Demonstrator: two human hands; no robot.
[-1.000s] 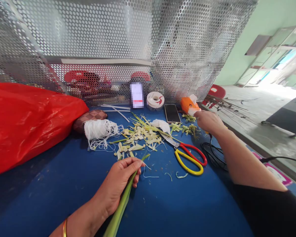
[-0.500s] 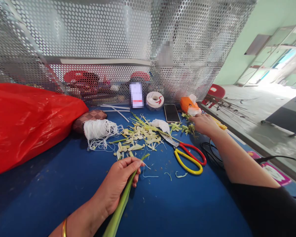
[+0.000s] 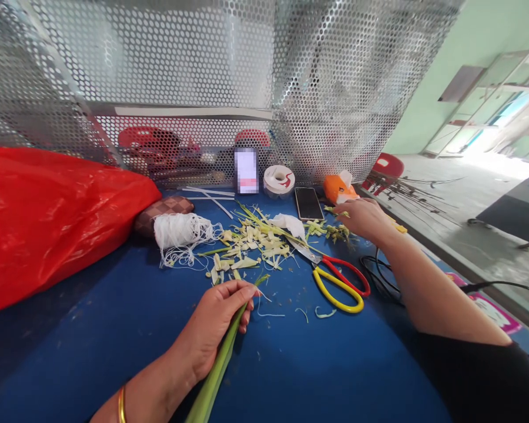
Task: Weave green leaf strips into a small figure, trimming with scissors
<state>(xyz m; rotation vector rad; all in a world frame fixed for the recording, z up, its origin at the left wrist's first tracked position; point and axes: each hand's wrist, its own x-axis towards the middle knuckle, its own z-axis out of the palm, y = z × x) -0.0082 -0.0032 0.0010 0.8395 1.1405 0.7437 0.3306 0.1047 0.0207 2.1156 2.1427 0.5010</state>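
My left hand (image 3: 229,308) is closed around a long green leaf stalk (image 3: 218,376), thumb and fingertips pinching its tip. A thin white thread (image 3: 271,315) trails from those fingertips onto the table. Across the table, my right hand (image 3: 364,218) has its fingers bent down together over a small green sprig (image 3: 342,213); exactly how they grip it is partly hidden. More green sprigs (image 3: 337,234) lie just below that hand. Scissors (image 3: 340,291) with one red and one yellow handle rest between the hands, blades toward a pile of pale leaf trimmings (image 3: 260,241).
On the blue table (image 3: 114,352) are a white string spool (image 3: 174,230), a red plastic bag (image 3: 62,223), a ribbon roll (image 3: 279,180), a dark phone (image 3: 309,204), an orange tissue pack (image 3: 338,188) and black cable (image 3: 379,276). A perforated metal screen (image 3: 194,59) stands behind.
My right hand has shifted slightly left and lower over the sprigs, its fingers drawn closer together. My left hand still holds the leaf stalk. The view has shifted slightly.
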